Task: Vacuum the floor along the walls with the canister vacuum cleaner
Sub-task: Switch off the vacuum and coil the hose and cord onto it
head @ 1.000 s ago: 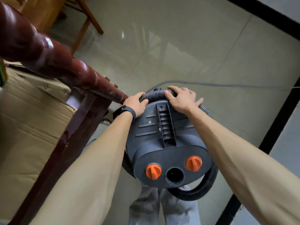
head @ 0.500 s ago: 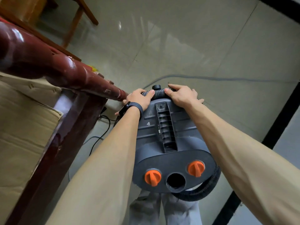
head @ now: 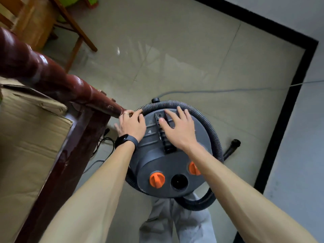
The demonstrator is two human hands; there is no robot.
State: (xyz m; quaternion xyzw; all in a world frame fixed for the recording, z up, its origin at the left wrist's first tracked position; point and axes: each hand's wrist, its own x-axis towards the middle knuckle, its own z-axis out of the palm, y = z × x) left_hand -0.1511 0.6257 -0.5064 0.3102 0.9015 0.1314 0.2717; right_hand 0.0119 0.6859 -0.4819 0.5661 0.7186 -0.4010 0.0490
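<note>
Nearest the person, short of both wrists, the canister vacuum cleaner (head: 150, 160) stands on the floor (head: 175, 58) between grey trouser legs (head: 175, 223). Its lid is matt dark-grey moulded plastic, with two orange knobs (head: 157, 179) and a round open port (head: 179, 181) between them. A ribbed carry handle (head: 168, 146) runs up the middle, under the right hand (head: 178, 128), which lies flat with its fingers spread, gripping nothing. The left hand (head: 131, 125), a dark wristband (head: 125, 140) on its wrist, also lies flat and unclenched, fingertips touching the corrugated hose (head: 201, 111) coiled round the rim.

The step looks like freeing that hose — nothing is plugged into the port yet. It would go best by lifting the coil off the rim in loops rather than tugging, one hand steadying the drum, since smooth plastic on glossy tile will likely slide. The hose is springy and may drag; its rigid black end (head: 234, 144) lies out to the right of the right hand.

Just left of the left hand a lacquered red-brown turned post (head: 52, 72) crowds in, with creased cardboard (head: 26, 128) behind it. Beyond the fingertips a thin cable (head: 228, 91) crosses the polished tiles toward a black skirting (head: 284, 134) — a trip risk.
</note>
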